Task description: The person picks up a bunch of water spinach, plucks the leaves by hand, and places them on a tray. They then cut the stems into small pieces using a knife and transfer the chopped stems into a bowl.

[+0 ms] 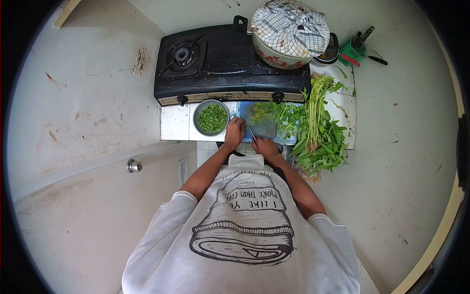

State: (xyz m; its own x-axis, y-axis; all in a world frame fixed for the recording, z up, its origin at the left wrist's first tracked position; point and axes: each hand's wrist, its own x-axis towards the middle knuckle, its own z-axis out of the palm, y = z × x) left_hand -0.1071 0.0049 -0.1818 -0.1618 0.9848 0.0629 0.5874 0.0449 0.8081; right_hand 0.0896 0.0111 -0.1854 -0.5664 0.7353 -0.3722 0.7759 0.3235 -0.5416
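A knife (248, 127) slants across the left part of a blue cutting board (267, 131), its handle end in my right hand (265, 147), whose fingers are wrapped round it. My left hand (235, 130) is closed at the board's left edge, close to the blade tip; what its fingers hold, if anything, is too small to make out. On the board lie small chopped green bits (258, 115) and leafy green pieces (286, 116). Left of my left hand, a grey bowl (197, 123) holds chopped greens (212, 118).
A black gas stove (225, 59) stands behind the board, bearing a cloth-covered pot (281, 60). Long-stemmed greens (318, 117) lie at the right. A green basket (348, 52) with utensils is at the back right. A door knob (134, 165) sits at the left.
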